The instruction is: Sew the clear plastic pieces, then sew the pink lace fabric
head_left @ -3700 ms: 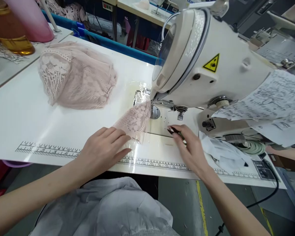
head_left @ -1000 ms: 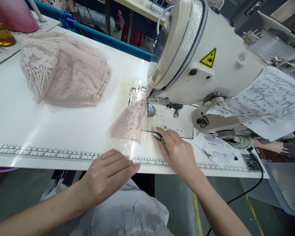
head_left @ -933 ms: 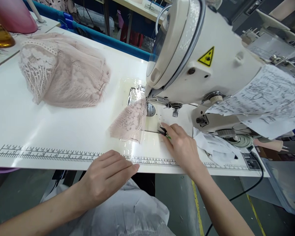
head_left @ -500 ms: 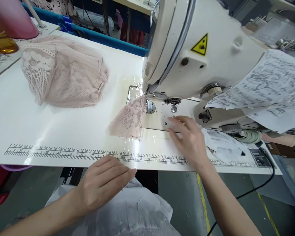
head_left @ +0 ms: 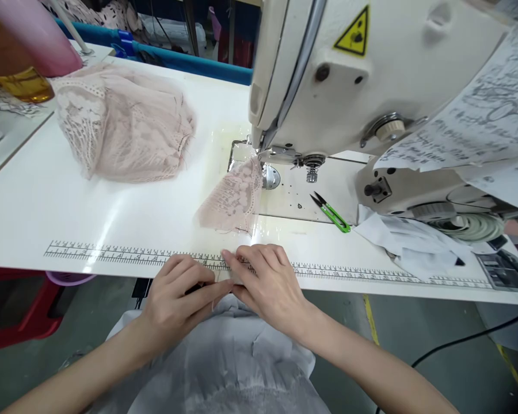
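My left hand point(head_left: 176, 296) is at the table's front edge with its fingers bent and pressed together. Right beside it, my right hand point(head_left: 270, 282) is closed too, its fingertips meeting those of the left. A thin pale bit shows near the left fingers; what the fingertips pinch is too small to make out. Beyond the hands, a triangular pink lace piece point(head_left: 235, 198) lies with its upper tip under the needle area of the sewing machine point(head_left: 302, 109). Green thread snips point(head_left: 333, 215) lie on the machine bed, apart from my right hand.
A larger bundle of pink lace point(head_left: 138, 132) lies on the left of the white table point(head_left: 21, 213). A printed ruler point(head_left: 112, 253) runs along the front edge. White fabric scraps point(head_left: 414, 241) lie at right, below hanging written papers point(head_left: 470, 109). Bottles point(head_left: 23, 75) stand back left.
My right hand has moved left and toward me from the machine bed to meet my left hand. The green thread snips now show where it was. The view has shifted slightly.
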The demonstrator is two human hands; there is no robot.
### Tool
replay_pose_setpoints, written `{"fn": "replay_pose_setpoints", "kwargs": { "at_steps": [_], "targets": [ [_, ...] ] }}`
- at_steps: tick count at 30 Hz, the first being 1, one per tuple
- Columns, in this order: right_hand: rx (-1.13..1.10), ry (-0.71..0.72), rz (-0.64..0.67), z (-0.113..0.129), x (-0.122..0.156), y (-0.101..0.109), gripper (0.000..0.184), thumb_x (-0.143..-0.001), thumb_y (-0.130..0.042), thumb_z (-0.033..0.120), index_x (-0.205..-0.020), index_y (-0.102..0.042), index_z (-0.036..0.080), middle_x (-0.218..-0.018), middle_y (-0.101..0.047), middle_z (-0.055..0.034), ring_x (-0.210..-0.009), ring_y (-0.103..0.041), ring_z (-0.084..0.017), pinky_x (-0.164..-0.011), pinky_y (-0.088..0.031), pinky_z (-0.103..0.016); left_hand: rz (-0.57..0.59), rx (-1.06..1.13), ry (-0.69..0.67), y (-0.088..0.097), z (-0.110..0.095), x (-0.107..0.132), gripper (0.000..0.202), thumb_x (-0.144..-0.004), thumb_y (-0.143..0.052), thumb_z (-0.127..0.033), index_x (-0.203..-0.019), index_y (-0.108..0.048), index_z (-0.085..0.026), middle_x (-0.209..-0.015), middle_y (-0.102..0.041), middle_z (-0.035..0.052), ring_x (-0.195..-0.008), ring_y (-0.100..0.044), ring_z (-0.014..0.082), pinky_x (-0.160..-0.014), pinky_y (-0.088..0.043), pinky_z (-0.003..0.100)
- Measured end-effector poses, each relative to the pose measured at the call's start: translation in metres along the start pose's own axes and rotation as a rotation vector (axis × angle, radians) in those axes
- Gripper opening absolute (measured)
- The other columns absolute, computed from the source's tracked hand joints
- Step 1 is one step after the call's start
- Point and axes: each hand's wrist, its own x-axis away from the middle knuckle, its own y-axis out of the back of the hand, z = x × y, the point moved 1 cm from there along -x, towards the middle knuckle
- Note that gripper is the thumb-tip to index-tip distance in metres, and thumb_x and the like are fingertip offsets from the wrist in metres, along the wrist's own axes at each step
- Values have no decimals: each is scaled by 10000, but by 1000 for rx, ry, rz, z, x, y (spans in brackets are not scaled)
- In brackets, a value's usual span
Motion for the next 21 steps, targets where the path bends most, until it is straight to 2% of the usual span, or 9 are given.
{"fn": "replay_pose_setpoints", "kwargs": {
  "at_steps": [5,9,12,14,16,18,20,21],
  "targets": [
    [-152,5,-59,8,-5,-6,278,-957,-497,159,-1221,-580,192,-975,-639,-24,-885,-527,-155,-781,-345,-326,-39,-51,-31,-1,1,1,132,-855,-663,-132,-924,-696,-239,-717,-563,0,-698,-507,155,-703,-421,370],
    [-242,49,-118,8,-11,-12,198,-957,-490,128,-1003,-662,214,-843,-639,13,-774,-531,-116,-766,-336,-314,-69,-61,-34,0,2,-1,106,-873,-652,-173,-890,-701,-265,-749,-582,5,-738,-514,173,-779,-412,420],
    [-324,68,-183,4,-8,-10,198,-960,-496,128,-890,-669,194,-761,-647,29,-717,-556,-90,-740,-355,-295,-28,-20,-38,2,2,0,121,-865,-675,-205,-941,-710,-292,-744,-565,-8,-735,-512,162,-830,-410,442],
    [-344,56,-182,-1,0,-1,180,-964,-509,151,-885,-669,175,-749,-665,19,-715,-587,-94,-697,-377,-280,24,5,-40,4,2,0,222,-853,-687,-188,-1040,-695,-308,-771,-584,-13,-756,-526,156,-876,-413,458],
    [-326,10,-122,-7,14,16,170,-973,-514,184,-911,-670,158,-749,-680,-2,-709,-610,-108,-643,-395,-264,66,16,-47,6,4,0,322,-853,-671,-140,-1133,-660,-300,-817,-624,-10,-790,-553,154,-921,-416,469],
    [-326,-81,-7,-15,36,36,198,-979,-511,216,-869,-665,158,-727,-676,-7,-635,-599,-106,-579,-391,-248,83,5,-54,10,9,-3,367,-852,-654,-97,-1166,-639,-286,-856,-658,-4,-820,-579,157,-950,-421,477],
    [-376,-226,169,-28,64,53,255,-974,-508,233,-764,-645,183,-643,-641,16,-533,-557,-95,-494,-342,-229,73,-22,-55,15,18,-7,351,-853,-650,-92,-1143,-641,-289,-873,-675,-3,-820,-598,161,-949,-438,481],
    [-413,-321,321,-37,81,58,281,-960,-513,227,-705,-628,197,-593,-614,29,-494,-539,-94,-465,-317,-225,58,-40,-51,17,23,-10,334,-856,-647,-97,-1125,-644,-294,-870,-678,-5,-810,-603,161,-936,-451,479]
  ]
}}
